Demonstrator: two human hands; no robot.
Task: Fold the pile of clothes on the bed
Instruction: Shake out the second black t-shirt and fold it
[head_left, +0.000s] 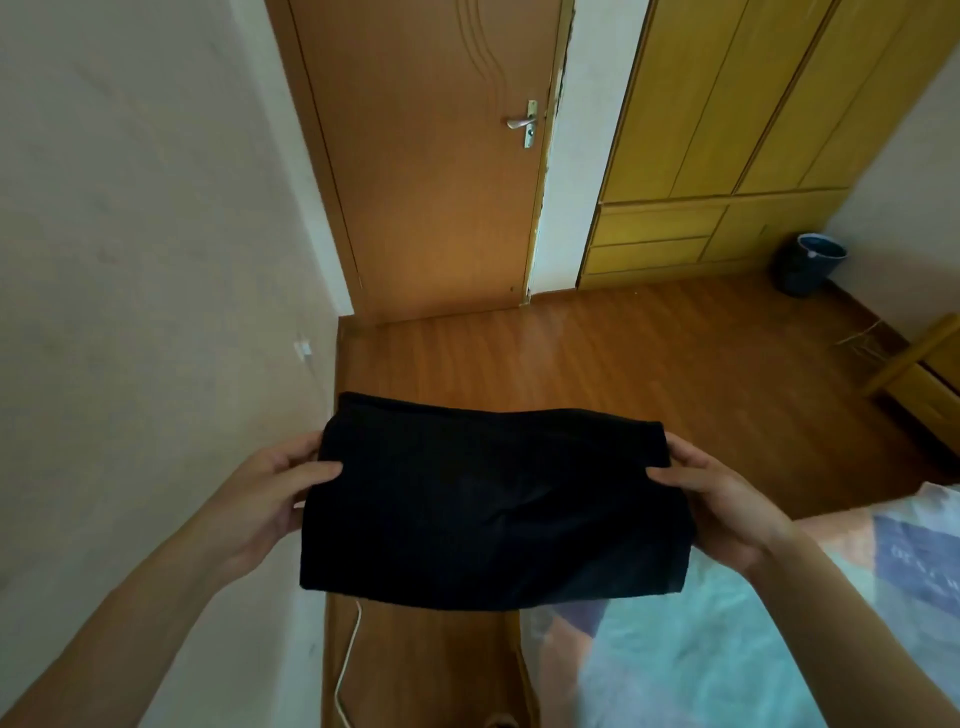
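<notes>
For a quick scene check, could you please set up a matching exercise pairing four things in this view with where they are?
Things:
1. black garment
2. bin
3. door
4. bed

Places:
A. far right corner, on the floor beside the wardrobe
B. lower right, under the right arm
C. held in the air between the left hand and right hand
D. straight ahead, left of the wardrobe

Pairs: 1-C, 2-A, 3-D, 4-B
</notes>
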